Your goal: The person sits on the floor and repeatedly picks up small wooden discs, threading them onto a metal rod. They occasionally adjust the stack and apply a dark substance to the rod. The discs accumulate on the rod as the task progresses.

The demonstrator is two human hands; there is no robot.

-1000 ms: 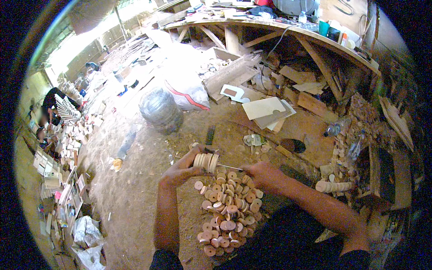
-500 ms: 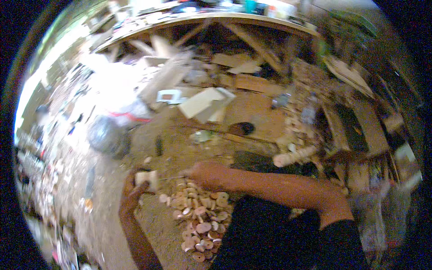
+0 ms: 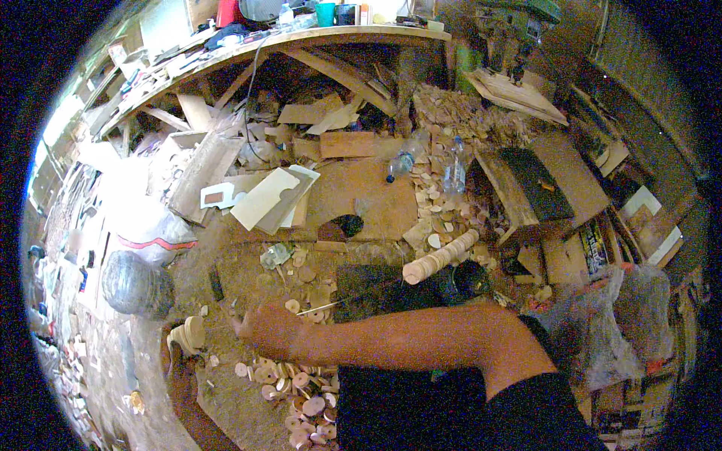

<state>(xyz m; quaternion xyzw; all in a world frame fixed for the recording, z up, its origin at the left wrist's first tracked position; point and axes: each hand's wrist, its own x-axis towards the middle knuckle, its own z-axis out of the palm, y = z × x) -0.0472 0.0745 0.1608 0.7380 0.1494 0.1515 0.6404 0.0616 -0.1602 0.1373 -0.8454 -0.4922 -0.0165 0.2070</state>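
- Workbench (image 3: 353, 36): I read a long curved wooden top across the upper part of the view, cluttered with cups and tools. I use it as my landmark.
- Ground below the workbench: offcuts of board and plywood lie scattered; a pale cut panel (image 3: 263, 197) rests well below the bench, left of centre.
- Person's right forearm crosses the lower frame from the right, far below the workbench, over a dark-clothed lap.
- Grey round sack (image 3: 138, 284): sits on the dirt far below the bench's left end.
- Stacked roll of wooden discs (image 3: 440, 256): lies tilted, below the bench's right half, among loose chips.
- Pile of wooden discs (image 3: 297, 395): small round pieces with centre holes, heaped on the dirt at the lower edge, straight down from the bench's middle.
- Right hand (image 3: 263, 327): just above that pile, motion-blurred. I cannot tell how far the fingers are open. A thin stick (image 3: 323, 306) shows by it, pointing up and right; I cannot tell whether the hand grips it.
- Left hand (image 3: 180, 353): far below the bench's left end, left of the pile, curled closed around a short stack of discs (image 3: 192, 332), held edge-up.
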